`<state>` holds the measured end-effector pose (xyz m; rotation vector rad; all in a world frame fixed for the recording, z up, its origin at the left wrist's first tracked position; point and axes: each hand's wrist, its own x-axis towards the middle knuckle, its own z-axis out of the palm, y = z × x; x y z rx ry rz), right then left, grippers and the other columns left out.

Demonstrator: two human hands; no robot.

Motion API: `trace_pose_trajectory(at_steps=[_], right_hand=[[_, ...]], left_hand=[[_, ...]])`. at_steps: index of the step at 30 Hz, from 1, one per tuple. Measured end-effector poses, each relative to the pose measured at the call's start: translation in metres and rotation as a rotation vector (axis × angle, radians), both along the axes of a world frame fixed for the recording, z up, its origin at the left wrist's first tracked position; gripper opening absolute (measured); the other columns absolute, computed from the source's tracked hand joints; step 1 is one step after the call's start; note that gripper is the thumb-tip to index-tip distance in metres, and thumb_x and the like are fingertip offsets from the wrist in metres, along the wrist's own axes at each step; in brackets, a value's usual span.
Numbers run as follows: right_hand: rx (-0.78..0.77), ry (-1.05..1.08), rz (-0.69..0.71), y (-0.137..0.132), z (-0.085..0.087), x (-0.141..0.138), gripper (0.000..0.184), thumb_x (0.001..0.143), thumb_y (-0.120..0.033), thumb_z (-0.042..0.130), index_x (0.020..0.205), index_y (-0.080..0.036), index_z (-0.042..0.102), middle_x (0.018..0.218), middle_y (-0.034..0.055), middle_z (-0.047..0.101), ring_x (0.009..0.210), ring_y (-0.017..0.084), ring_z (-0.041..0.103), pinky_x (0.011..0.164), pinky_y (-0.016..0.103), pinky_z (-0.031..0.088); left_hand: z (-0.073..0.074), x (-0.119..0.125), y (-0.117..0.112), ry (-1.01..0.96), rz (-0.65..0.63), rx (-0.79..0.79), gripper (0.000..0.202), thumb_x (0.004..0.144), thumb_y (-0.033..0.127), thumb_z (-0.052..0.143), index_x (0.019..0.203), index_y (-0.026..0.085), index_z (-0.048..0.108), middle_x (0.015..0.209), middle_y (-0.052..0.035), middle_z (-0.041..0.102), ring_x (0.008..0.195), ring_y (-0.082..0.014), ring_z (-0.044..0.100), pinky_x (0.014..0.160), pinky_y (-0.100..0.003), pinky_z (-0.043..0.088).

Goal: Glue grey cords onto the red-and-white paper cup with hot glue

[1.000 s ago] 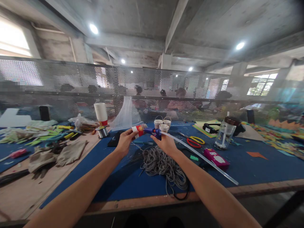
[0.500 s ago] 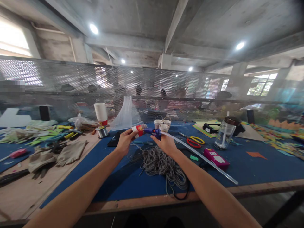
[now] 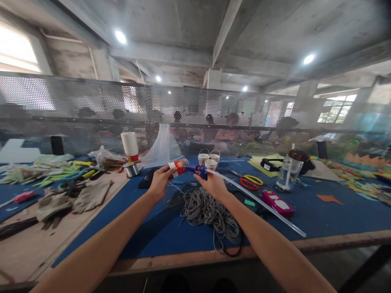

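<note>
My left hand [image 3: 159, 183] is closed around a small red-and-white paper cup [image 3: 178, 166], held tipped on its side above the blue mat. My right hand [image 3: 214, 184] grips a blue glue gun [image 3: 196, 169] whose nozzle points left at the cup. A long clear glue stick [image 3: 259, 202] trails from the back of the gun down to the right across the mat. Right under both hands lies a tangled coil of grey cord [image 3: 209, 212]. Three small white cups [image 3: 209, 160] with wire handles stand just behind the gun.
A stack of paper cups [image 3: 130, 145] and a metal spool [image 3: 132, 169] stand at left rear. Work gloves [image 3: 73, 199] and tools lie on the wooden board at left. Scissors [image 3: 249, 180], a pink case [image 3: 277, 203] and a clear jar [image 3: 289, 171] sit right. A perforated screen [image 3: 195, 110] backs the table; people sit beyond.
</note>
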<state>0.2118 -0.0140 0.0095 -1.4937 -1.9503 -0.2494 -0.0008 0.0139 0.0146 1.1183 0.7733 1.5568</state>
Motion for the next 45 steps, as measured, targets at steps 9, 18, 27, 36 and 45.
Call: trace_pose_trajectory(at_steps=[9,18,27,36,45], right_hand=[[0.017,0.004,0.012,-0.0005,-0.0001,-0.0001,0.048,0.093,-0.059,0.048,0.119,-0.024,0.067,0.099,0.0075,0.075,0.093,0.026,0.069,0.079,0.030,0.048],[0.014,0.002,0.019,-0.0009,0.0002,0.0000,0.047,0.092,-0.059,0.049,0.115,-0.023,0.069,0.095,0.0074,0.075,0.092,0.026,0.069,0.078,0.029,0.047],[0.004,-0.009,0.013,-0.0027,0.0014,-0.0001,0.046,0.093,-0.059,0.049,0.115,-0.023,0.068,0.097,0.0076,0.074,0.092,0.025,0.069,0.078,0.029,0.047],[-0.006,-0.006,0.019,-0.0022,0.0015,0.0000,0.046,0.093,-0.058,0.049,0.114,-0.022,0.069,0.096,0.0078,0.074,0.093,0.025,0.069,0.079,0.029,0.048],[-0.052,-0.013,-0.004,-0.0045,0.0043,-0.0002,0.047,0.093,-0.059,0.048,0.115,-0.022,0.068,0.099,0.0090,0.074,0.095,0.026,0.068,0.080,0.030,0.048]], left_hand=[[0.0019,0.0026,-0.0026,0.013,-0.009,-0.003,0.043,0.054,0.035,0.088,0.088,0.013,0.076,0.083,-0.0063,0.075,0.072,-0.0187,0.065,0.074,-0.030,0.050],[-0.0008,-0.0005,0.0010,0.005,-0.013,0.000,0.041,0.055,0.034,0.087,0.088,0.013,0.076,0.087,-0.0069,0.075,0.075,-0.0188,0.066,0.076,-0.030,0.051],[-0.0031,-0.0030,0.0044,0.002,-0.009,-0.017,0.039,0.056,0.033,0.086,0.089,0.014,0.076,0.086,-0.0065,0.075,0.076,-0.0188,0.066,0.078,-0.031,0.050],[-0.0021,-0.0046,0.0047,0.011,-0.010,-0.031,0.039,0.056,0.033,0.085,0.089,0.014,0.076,0.085,-0.0075,0.075,0.075,-0.0190,0.065,0.074,-0.030,0.050],[-0.0013,-0.0047,0.0044,0.003,0.006,-0.039,0.039,0.055,0.033,0.086,0.087,0.015,0.075,0.086,-0.0074,0.074,0.075,-0.0183,0.066,0.073,-0.029,0.050]])
